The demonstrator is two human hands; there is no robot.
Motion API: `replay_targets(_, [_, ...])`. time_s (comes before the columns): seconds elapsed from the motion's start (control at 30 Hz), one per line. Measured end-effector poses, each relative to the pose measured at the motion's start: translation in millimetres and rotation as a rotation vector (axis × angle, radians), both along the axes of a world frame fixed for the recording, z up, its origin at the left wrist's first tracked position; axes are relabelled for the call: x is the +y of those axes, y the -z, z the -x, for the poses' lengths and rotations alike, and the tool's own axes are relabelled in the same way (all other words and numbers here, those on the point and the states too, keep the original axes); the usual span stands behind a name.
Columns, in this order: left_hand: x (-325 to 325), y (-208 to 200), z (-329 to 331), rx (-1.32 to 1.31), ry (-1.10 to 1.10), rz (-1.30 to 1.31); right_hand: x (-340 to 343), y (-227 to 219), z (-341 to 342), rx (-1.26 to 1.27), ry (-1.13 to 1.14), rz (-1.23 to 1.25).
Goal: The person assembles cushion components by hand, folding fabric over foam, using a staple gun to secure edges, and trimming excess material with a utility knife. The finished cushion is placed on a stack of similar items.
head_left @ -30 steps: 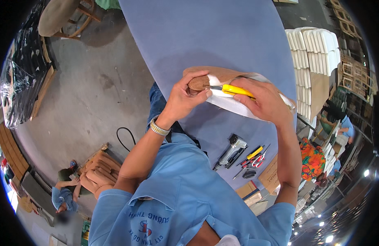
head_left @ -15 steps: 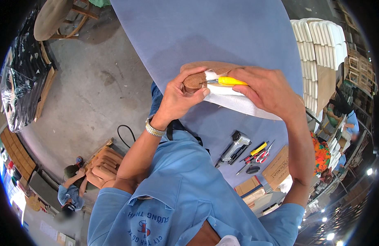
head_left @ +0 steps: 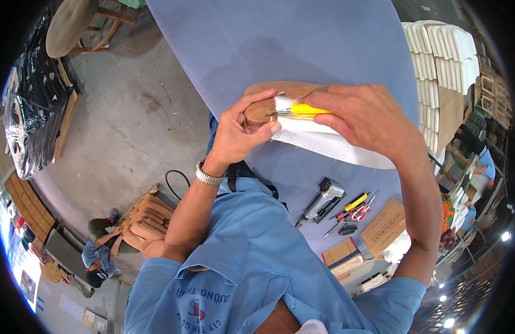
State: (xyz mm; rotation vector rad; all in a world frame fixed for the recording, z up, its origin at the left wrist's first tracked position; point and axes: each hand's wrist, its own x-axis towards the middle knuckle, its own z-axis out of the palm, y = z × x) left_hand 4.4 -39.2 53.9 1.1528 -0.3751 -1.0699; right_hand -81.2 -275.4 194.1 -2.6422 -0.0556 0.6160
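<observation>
At the far left stands a stack of dark pieces in clear film (head_left: 37, 114), and near it a round-topped wooden seat (head_left: 71, 26). Lower down, a co-worker in a blue shirt (head_left: 99, 253) sits beside a pile of brown padded pieces (head_left: 149, 222).

Next comes the person's left hand (head_left: 238, 131), a metal-banded watch (head_left: 209, 175) at its wrist. Its fingers and thumb curl round the rounded left end of a brown-covered part (head_left: 260, 113), fingers along the upper side and thumb on the near side, so that end sits inside the grip. The rest of the part reaches rightward over the blue-grey table (head_left: 302, 44), its white inner layer (head_left: 335, 146) exposed.

A yellow-handled tool (head_left: 309, 109) lies across the opening, metal shaft pointing left to the edge of the brown cover; whether the tip pierces it cannot be told. The right hand (head_left: 363, 119) is closed about the handle's right portion, thumb below, fingers above.

Nearer the body lie a staple gun (head_left: 324, 199) and small hand tools (head_left: 355, 206), then a cardboard box (head_left: 383, 227). White pads (head_left: 444, 55) are stacked at the right.
</observation>
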Motion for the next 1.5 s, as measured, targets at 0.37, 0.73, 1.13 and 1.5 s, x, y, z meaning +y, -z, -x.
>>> replay_targets(0.37, [4.2,4.1,-3.0,0.129,0.024,-0.03,0.9,-0.8,4.4,0.03,0.023,0.015])
replay_targets(0.73, [2.8,-1.2,-12.9,0.054,0.145,-0.037,21.5,-16.6,126.4,-0.387,0.699,-0.177])
replay_targets(1.13, [15.5,-33.9,32.1,-0.13,0.351,0.091,205.0,209.8,432.6,-0.454,2.244,-0.224])
replay_targets(1.5, [15.5,-44.2,72.0,-0.594,0.289,0.103,181.2,9.9,173.7,-0.987,1.224,-0.074])
